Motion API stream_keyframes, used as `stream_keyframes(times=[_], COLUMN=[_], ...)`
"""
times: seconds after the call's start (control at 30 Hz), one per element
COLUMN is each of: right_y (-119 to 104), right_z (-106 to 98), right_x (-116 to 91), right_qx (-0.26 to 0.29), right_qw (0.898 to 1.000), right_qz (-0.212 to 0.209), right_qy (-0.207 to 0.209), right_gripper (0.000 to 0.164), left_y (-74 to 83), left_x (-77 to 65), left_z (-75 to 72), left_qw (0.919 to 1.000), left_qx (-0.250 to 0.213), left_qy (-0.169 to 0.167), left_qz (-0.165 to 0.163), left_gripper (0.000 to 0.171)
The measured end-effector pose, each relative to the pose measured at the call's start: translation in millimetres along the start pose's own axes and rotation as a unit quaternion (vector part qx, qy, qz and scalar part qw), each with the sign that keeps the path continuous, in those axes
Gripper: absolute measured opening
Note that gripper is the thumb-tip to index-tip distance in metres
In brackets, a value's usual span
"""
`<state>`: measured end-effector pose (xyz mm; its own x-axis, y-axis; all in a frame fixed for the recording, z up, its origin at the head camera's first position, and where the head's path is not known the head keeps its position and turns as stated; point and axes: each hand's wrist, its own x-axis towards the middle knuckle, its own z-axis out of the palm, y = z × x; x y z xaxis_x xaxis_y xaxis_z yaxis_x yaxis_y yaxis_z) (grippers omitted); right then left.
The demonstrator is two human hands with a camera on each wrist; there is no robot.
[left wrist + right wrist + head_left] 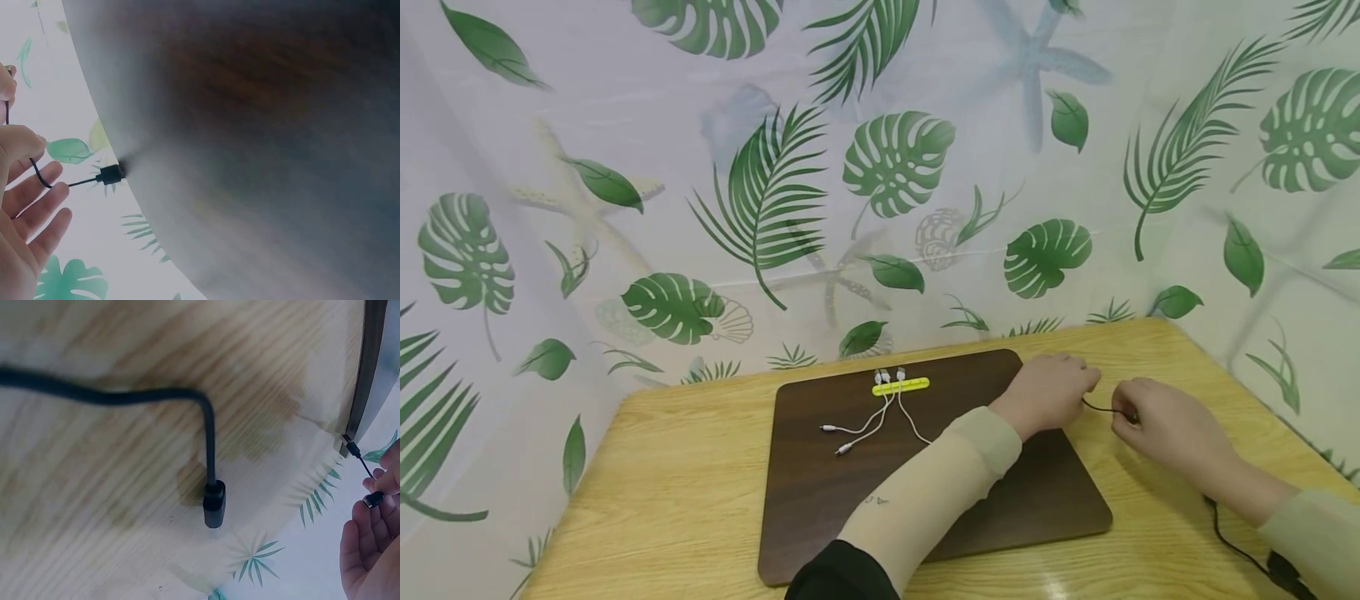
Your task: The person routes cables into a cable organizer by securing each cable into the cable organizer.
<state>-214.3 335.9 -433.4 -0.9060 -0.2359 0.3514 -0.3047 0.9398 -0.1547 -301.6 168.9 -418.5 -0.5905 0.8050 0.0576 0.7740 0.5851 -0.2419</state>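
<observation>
A thin black cable runs between my two hands at the right side of the dark brown board. My left hand reaches over the board's right edge and pinches this cable between thumb and fingers. A black USB plug sticks out beyond its fingers in the left wrist view. My right hand is over the wooden table, fingers curled on the cable's other end. In the right wrist view that end shows as a small black connector in the fingers.
A yellow cable holder on the board's back part has several white cables in it. A second black cable lies under my right forearm; its plug is near that wrist. A leaf-print curtain stands behind the wooden table.
</observation>
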Motion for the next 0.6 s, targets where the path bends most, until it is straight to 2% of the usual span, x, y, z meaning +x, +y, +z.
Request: stream_keyframes(times=[0.23, 0.6], right_y=[0.0, -1.9], right_z=[0.4, -2.0], right_x=[-1.6, -2.6], right_qx=[-0.002, -0.001], right_qw=[1.000, 0.999], right_qz=[-0.010, -0.015], right_qy=[0.018, 0.029], right_gripper=[0.015, 0.019], left_y=[-7.5, -18.7], left_x=[-0.6, -5.5], left_z=[5.1, 5.8], left_qw=[0.9996, 0.9992], left_qx=[0.004, -0.015], left_qy=[0.003, 0.007], left_qz=[-0.027, -0.037], left_gripper=[0.015, 0.021])
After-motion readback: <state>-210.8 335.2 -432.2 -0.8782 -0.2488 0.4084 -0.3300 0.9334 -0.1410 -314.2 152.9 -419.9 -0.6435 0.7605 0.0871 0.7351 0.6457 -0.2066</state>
